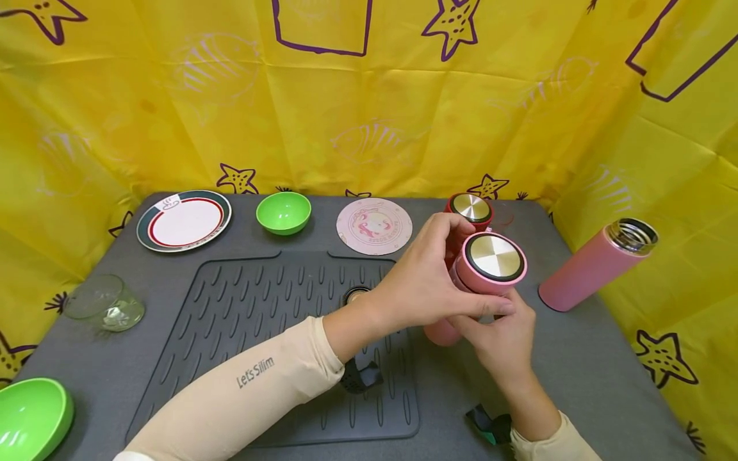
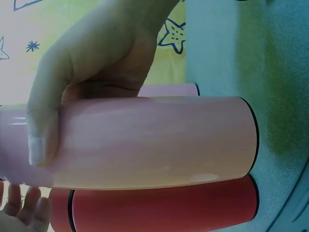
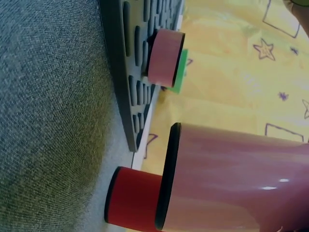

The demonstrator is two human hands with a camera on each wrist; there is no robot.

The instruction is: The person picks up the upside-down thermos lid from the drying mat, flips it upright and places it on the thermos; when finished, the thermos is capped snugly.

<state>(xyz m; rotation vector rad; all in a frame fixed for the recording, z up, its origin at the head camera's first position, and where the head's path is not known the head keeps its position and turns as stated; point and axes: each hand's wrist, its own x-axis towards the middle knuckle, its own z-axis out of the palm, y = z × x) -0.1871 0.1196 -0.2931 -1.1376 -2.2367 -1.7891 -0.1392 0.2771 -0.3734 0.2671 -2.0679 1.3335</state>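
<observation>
Right of centre in the head view, both hands are busy with one pink flask (image 2: 159,142). The left hand (image 1: 429,275) curls round it up by the metal-topped lid (image 1: 496,256), thumb laid across the front; the right hand (image 1: 504,336) grips just below, its thumb pressed to the body in the left wrist view. From the right wrist view, the base looks lifted off the grey tabletop (image 1: 576,384).

A red flask (image 1: 471,208) stands right behind it, and another pink flask, the uncapped one (image 1: 594,269), stands at the right of the frame, steel mouth bare. There's a pink cap (image 3: 164,58) on the dark ribbed mat (image 1: 254,294), half hidden by the left forearm.

Along the upper left sits a dark-rimmed plate (image 1: 184,221), then a green bowl (image 1: 284,213) and a round pink mat (image 1: 375,226) at upper centre. A clear glass (image 1: 115,307) is at far left, a larger green bowl (image 1: 29,416) at lower left.
</observation>
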